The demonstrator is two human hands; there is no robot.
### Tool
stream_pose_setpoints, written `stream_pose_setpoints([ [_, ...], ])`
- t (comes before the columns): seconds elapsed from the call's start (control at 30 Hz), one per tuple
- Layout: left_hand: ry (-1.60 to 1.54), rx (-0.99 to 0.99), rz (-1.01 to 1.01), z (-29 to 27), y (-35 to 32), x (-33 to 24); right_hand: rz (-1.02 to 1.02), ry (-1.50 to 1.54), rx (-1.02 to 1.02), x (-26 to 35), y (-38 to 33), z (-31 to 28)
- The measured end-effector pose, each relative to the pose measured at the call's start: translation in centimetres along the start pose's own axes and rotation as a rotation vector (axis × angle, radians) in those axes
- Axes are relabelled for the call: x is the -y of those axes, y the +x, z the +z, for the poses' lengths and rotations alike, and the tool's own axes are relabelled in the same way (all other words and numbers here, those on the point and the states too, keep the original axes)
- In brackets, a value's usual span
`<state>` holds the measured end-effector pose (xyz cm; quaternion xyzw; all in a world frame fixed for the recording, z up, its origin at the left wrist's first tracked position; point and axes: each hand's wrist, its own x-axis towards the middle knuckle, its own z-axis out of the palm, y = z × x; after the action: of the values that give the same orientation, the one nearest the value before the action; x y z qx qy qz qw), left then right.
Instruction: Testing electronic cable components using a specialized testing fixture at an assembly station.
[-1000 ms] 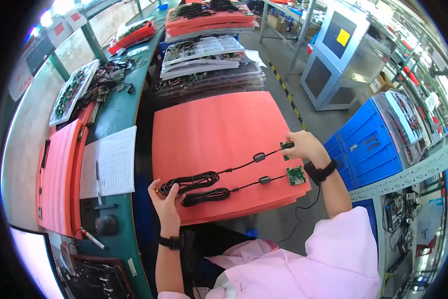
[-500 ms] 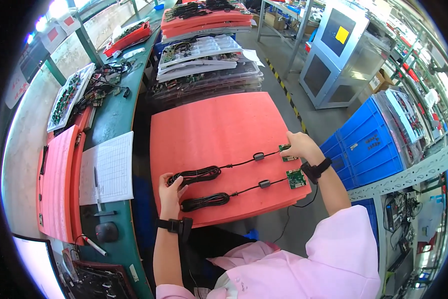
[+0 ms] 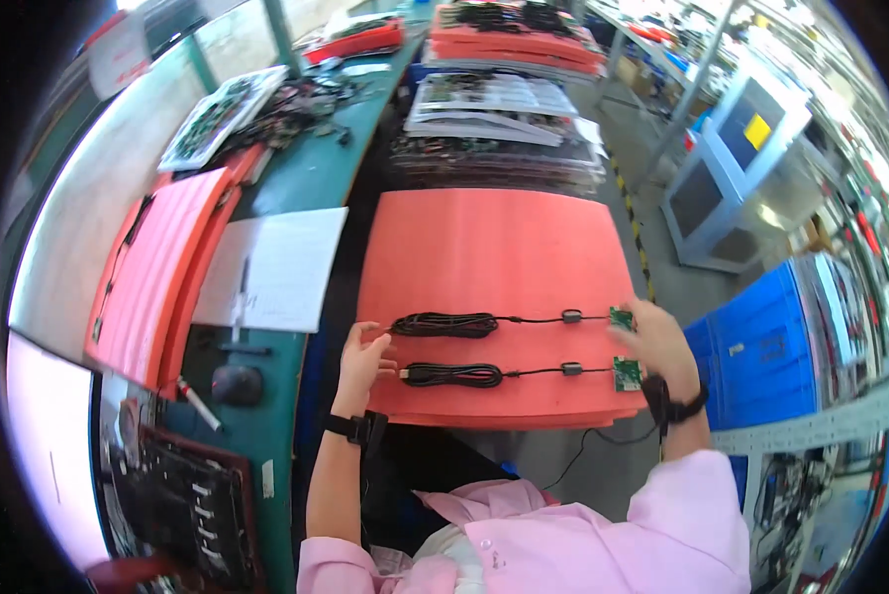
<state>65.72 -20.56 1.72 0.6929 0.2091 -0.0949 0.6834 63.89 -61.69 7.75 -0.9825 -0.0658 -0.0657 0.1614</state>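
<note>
Two bundled black cables lie side by side on a red foam sheet (image 3: 494,257): a far cable (image 3: 444,325) and a near cable (image 3: 451,374). Each runs right through a dark ferrite bead to a small green circuit board. My left hand (image 3: 365,361) is at the left ends of the bundles, thumb and fingers apart, with nothing seen in it. Over the right edge of the sheet is my right hand (image 3: 662,346), fingers spread around the far board (image 3: 621,318) and partly covering it; whether they touch it is unclear. The near board (image 3: 627,374) lies just below that hand.
On the left, a green workbench (image 3: 276,371) holds a paper form (image 3: 291,267), a mouse (image 3: 237,384) and red foam sheets (image 3: 162,267). Stacked trays (image 3: 504,109) stand beyond the foam. To the right are a blue crate (image 3: 756,346) and a grey cabinet (image 3: 732,188).
The view has swung, so the scene sits further right. My left fingers have come off the far cable's bundle to its left end. My right fingers have opened around the far board.
</note>
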Motion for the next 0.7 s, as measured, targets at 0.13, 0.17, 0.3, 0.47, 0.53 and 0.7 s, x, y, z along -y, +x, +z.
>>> stream_pose_setpoints([
  [0.13, -0.092, -0.073, 0.213, -4.2, -4.6, 3.9, -0.213, 0.491, 0.193, 8.5, -2.5, 2.5],
  [0.17, -0.103, -0.059, 0.182, -4.7, -6.7, 4.8, -0.293, 0.605, 0.307, 10.1, -3.1, 4.1],
  [0.3, -0.242, -0.25, -0.005, -10.0, -17.6, 10.9, -0.638, 0.692, 0.809, 19.1, -3.3, 10.3],
  [0.47, -0.475, -0.748, -0.23, -12.6, -30.7, 21.3, -0.954, 0.596, 0.919, 27.2, -4.3, 15.2],
  [0.53, -0.541, -0.969, -0.206, -11.6, -35.9, 24.1, -1.031, 0.584, 0.978, 29.5, -4.0, 17.0],
  [0.7, -0.739, -1.689, -0.109, -5.8, -47.0, 27.2, -1.184, 0.43, 1.129, 35.2, -6.1, 18.0],
])
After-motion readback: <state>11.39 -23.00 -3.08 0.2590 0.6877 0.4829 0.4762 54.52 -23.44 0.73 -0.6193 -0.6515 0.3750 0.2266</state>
